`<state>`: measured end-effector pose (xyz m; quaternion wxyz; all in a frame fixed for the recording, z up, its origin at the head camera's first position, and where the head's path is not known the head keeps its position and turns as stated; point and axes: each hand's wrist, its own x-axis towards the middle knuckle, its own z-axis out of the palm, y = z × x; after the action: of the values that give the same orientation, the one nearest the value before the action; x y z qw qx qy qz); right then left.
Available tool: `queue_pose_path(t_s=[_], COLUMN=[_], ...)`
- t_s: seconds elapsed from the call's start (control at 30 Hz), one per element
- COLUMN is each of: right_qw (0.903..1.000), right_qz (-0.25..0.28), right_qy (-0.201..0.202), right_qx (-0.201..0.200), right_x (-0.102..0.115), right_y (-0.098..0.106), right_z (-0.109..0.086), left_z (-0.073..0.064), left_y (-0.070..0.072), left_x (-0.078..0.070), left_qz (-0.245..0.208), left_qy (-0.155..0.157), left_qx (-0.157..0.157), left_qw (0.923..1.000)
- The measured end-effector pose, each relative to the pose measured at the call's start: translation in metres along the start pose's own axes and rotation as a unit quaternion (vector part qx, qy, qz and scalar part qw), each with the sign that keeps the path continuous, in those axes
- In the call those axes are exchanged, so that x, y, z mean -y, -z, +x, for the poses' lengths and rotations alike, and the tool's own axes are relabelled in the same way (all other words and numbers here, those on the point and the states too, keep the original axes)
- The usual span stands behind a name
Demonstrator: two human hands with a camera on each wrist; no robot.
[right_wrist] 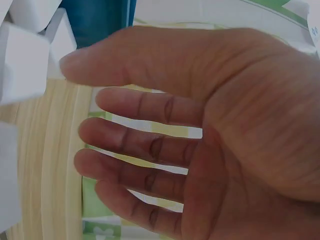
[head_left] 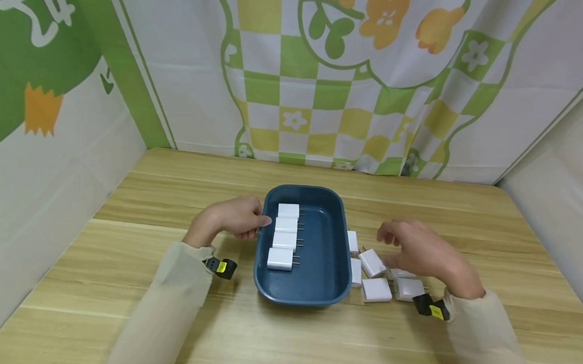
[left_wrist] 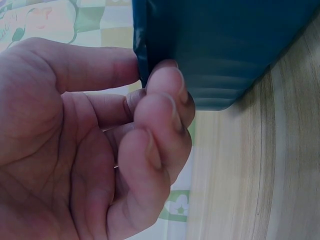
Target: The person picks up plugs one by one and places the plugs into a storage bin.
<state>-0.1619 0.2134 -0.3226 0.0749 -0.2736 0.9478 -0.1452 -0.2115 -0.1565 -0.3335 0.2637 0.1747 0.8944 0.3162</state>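
A dark blue rectangular bin stands on the wooden table. Along its left side, several white charger plugs lie in a column with their metal prongs pointing right. My left hand pinches the bin's left rim, thumb and curled fingers on either side of it, as the left wrist view shows. Over a loose group of white charger plugs right of the bin hovers my right hand. Its fingers are loosely extended and hold nothing in the right wrist view. The hand partly hides some of those plugs.
The wooden table extends around the bin. Behind it hangs a green, yellow and white patterned curtain. Pale fabric walls enclose the left and right sides.
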Motion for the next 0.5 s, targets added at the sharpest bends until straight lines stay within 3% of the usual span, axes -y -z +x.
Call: queue_pose_path(t_s=[0.5], right_qw=[0.9902], right_qz=[0.025], right_qy=[-0.077], right_qx=[0.114], right_x=[-0.012], right_y=[-0.001], right_z=[-0.001], left_z=[-0.001], left_y=[0.0], left_x=[0.0], left_qz=[0.006], left_qy=[0.004], left_qx=[-0.002], left_qw=[1.0])
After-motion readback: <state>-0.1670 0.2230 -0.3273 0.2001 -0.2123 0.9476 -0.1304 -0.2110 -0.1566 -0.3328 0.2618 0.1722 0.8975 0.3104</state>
